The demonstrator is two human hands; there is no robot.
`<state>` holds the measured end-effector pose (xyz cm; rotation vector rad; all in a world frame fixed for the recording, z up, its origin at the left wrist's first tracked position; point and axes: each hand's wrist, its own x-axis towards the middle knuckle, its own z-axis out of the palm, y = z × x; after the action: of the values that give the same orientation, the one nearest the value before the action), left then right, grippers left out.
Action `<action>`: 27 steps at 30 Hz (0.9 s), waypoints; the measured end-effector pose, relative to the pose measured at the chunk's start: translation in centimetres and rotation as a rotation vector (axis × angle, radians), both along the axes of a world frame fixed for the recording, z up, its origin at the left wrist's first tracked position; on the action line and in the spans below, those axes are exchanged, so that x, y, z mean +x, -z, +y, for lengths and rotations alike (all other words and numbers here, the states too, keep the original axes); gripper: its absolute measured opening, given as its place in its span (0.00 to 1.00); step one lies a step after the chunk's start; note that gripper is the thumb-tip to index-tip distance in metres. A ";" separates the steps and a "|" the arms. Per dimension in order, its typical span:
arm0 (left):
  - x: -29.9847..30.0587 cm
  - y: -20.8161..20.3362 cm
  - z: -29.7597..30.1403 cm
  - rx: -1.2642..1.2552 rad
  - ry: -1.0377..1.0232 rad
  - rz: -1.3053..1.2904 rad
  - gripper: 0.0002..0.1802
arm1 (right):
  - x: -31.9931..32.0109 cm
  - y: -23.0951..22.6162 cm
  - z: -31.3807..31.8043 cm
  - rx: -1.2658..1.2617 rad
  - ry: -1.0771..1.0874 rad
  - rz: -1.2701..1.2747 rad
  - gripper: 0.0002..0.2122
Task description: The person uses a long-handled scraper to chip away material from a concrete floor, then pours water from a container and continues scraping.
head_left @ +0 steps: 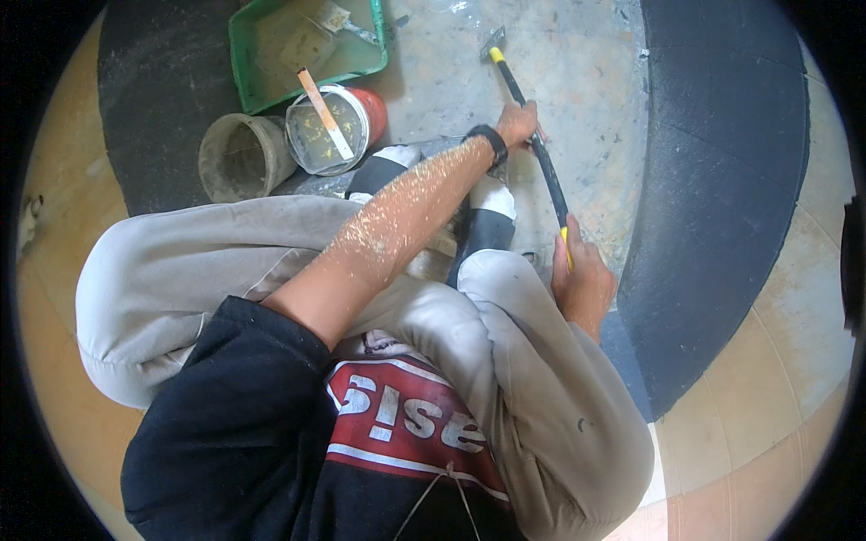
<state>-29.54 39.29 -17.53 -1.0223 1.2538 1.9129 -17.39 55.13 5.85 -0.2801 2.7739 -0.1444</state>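
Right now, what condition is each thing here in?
hammer: gripped by both hands, head resting on the grey floor.
left hand: closed around the handle's middle.
right hand: closed on the handle's end.
green tray: open, dirty inside.
grey bucket: tipped on its side.
white bucket: upright, stick resting across it.

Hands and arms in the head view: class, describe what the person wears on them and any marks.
Both hands are bare. The left hand has a black wristband and a forearm dusted with pale specks, below a short black sleeve. The right hand wears nothing visible.
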 end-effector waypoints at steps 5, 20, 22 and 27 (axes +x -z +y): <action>6.0 -2.9 5.7 0.025 0.068 -0.123 0.26 | 3.7 -4.7 4.2 -0.027 0.139 -0.190 0.19; 1.2 -1.9 2.7 -0.121 0.110 -0.054 0.23 | 0.5 -2.5 0.9 -0.331 0.406 -0.217 0.18; 1.3 -0.9 1.7 -0.145 0.118 -0.033 0.22 | 0.8 -1.2 0.6 -0.372 0.432 -0.219 0.18; 0.5 0.1 0.9 -0.107 0.154 -0.007 0.24 | 1.0 -0.1 0.1 -0.359 0.412 -0.154 0.18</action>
<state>-29.07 40.19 -17.65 -0.9555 1.4020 1.7407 -16.36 55.20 5.90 0.2141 2.6003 -0.7359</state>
